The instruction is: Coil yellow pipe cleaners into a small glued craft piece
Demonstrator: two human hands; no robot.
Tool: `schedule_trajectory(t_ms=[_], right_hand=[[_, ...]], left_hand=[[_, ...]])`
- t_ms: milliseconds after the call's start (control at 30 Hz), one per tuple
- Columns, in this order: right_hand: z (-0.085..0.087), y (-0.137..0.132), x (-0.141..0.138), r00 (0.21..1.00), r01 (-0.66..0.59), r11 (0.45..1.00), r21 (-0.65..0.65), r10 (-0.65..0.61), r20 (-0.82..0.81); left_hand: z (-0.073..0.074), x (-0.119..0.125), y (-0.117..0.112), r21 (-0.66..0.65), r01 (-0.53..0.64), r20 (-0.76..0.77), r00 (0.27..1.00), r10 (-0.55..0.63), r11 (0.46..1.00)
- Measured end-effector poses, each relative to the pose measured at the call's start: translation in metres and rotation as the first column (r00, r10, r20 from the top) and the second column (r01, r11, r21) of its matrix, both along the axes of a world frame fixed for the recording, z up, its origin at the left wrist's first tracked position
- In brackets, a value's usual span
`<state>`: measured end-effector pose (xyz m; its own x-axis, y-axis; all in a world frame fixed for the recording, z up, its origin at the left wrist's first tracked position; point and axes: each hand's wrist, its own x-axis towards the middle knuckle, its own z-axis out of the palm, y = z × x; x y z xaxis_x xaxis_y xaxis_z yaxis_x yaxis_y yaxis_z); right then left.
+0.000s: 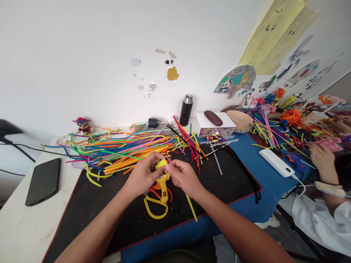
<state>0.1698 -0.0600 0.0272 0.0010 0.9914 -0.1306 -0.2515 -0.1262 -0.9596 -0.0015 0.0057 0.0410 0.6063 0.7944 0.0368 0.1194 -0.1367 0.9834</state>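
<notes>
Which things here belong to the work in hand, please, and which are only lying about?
Probably part of the work:
- yellow piece, held now
- pipe cleaners, spread behind it
- glue gun, on the mat

Seemingly just lying about:
- phone
- flask
- brown case
- bowl
- power bank

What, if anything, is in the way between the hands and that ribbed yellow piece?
Nothing visible: the left hand holds the yellow piece, and the right hand pinches at its edge. The glue gun shows just below them, not in between.
</notes>
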Motion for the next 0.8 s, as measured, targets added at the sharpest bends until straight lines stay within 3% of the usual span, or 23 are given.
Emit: schedule_trajectory(t_ms=[500, 800], right_hand=[[-0.0009, -0.0009, -0.0036, 1.0, -0.018, 1.0, -0.003, 0.018, -0.017], [-0.0037, 0.0006, -0.0068, 0.998, -0.042, 0.999, 0.01, 0.041, 0.051]], left_hand=[[-0.002, -0.0012, 0.0014, 0.064, -0.009, -0.055, 0.998, 0.012, 0.998], [-0.0035, -0.0041, 0.0031, 0.271, 0.006, -0.16, 0.986, 0.039, 0.963]])
